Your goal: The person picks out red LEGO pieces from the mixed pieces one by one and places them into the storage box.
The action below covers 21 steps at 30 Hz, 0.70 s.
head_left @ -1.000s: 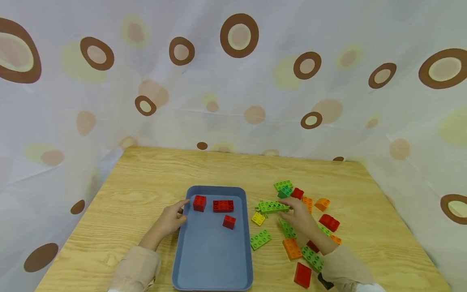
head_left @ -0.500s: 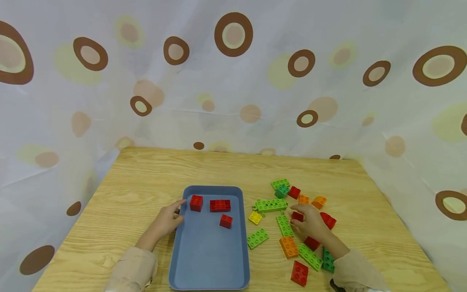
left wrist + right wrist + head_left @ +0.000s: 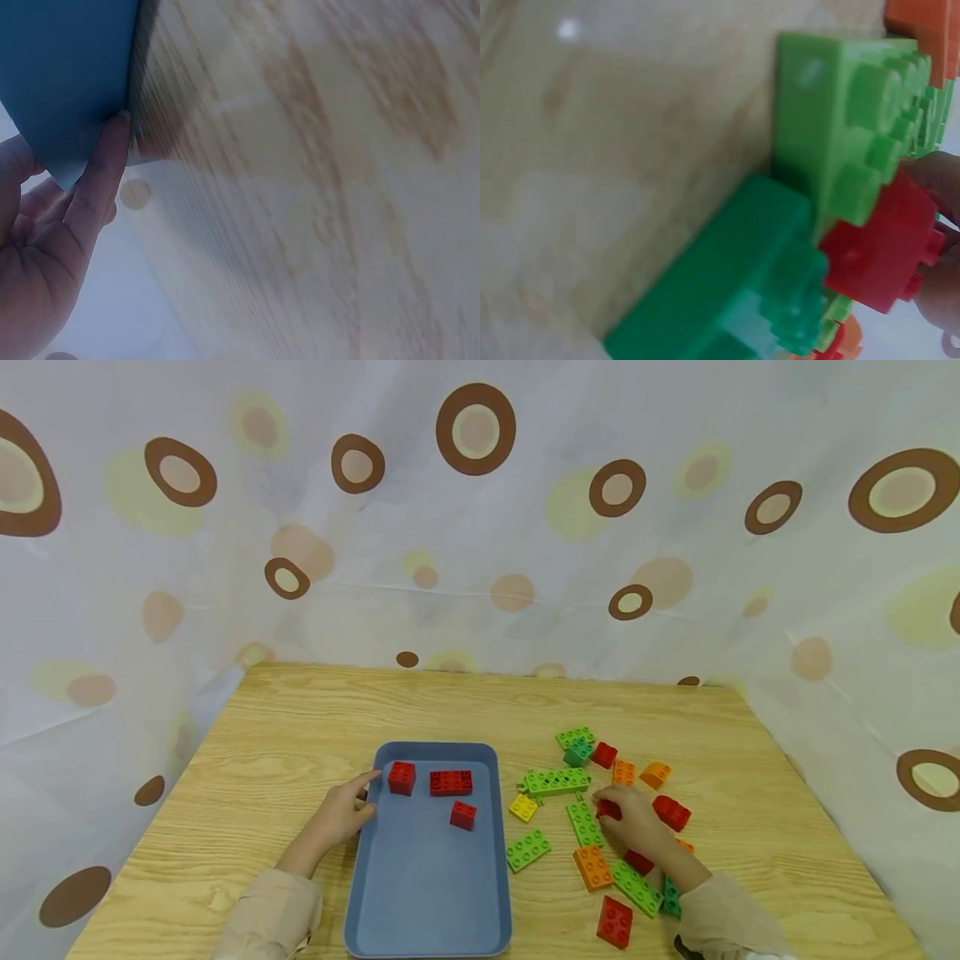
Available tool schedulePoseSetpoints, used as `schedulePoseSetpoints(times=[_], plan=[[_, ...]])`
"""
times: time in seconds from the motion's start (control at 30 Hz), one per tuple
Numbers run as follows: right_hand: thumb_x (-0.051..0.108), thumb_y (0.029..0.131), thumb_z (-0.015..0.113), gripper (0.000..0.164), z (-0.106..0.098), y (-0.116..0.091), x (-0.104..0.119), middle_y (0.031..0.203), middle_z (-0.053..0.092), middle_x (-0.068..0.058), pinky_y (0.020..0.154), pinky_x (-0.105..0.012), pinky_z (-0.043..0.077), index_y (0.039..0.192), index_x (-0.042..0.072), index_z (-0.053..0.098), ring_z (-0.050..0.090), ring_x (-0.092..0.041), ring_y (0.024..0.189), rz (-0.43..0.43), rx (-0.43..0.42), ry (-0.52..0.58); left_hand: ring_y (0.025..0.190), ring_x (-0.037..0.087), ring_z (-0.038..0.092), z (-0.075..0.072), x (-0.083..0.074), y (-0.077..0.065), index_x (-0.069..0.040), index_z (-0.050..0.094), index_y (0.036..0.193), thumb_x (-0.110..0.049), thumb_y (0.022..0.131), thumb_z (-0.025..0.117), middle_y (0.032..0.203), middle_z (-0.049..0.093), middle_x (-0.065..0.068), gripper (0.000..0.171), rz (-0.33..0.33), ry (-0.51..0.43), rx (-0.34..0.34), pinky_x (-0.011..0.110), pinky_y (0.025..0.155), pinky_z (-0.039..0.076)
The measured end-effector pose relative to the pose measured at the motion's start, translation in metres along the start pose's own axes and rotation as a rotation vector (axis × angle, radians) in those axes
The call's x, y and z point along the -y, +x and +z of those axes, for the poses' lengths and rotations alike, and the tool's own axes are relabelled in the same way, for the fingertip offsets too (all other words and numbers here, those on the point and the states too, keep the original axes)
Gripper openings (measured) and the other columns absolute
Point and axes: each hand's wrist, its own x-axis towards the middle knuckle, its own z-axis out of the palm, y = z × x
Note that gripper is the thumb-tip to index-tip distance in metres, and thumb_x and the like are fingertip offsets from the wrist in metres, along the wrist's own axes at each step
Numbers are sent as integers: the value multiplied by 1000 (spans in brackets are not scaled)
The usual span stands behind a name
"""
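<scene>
My left hand [image 3: 343,814] holds the left rim of a blue-grey tray [image 3: 358,893]. In the left wrist view one finger lies along the tray's outer wall [image 3: 71,67], with the thumb across its edge. Inside the tray sit a red block [image 3: 402,778], a longer red brick [image 3: 451,783] and a small red brick [image 3: 462,815]. On the right, thumb and fingers of my right hand [image 3: 636,822] pinch a red brick [image 3: 608,810], partly hidden by them. Below the palm lies another red brick [image 3: 881,244], beside a light green brick [image 3: 810,105] and a dark green brick [image 3: 712,270].
Loose bricks surround the right hand: a long light green piece [image 3: 555,782], a yellow brick [image 3: 523,808], orange bricks [image 3: 593,867] and a red curved piece [image 3: 671,813]. A red brick [image 3: 615,922] lies near the front. Patterned cloth [image 3: 480,552] stands behind the wooden table [image 3: 322,710].
My right hand has drawn back from beside the long light green piece and now has its fingers around a red brick. The left hand stays at the tray's rim.
</scene>
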Motion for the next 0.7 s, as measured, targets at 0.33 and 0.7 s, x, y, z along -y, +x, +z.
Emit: schedulePoseSetpoints(times=[0.33,0.7], plan=[[-4,77,66,24,1,0,1,103,65,-18,85,-49,49,101,-4,66,59,-36,98,12,25,3,61,15,52,4,2,-4,5,44,133,5,82,51,104,59,31,52,-18,-7,7,25,52,45],[-1,77,68,29,-17,25,47,105,64,-19,83,-47,50,105,-6,65,59,-36,99,-160,-80,26,64,17,55,2,3,0,5,45,132,5,79,52,103,60,31,53,-1,-2,-8,25,52,46]])
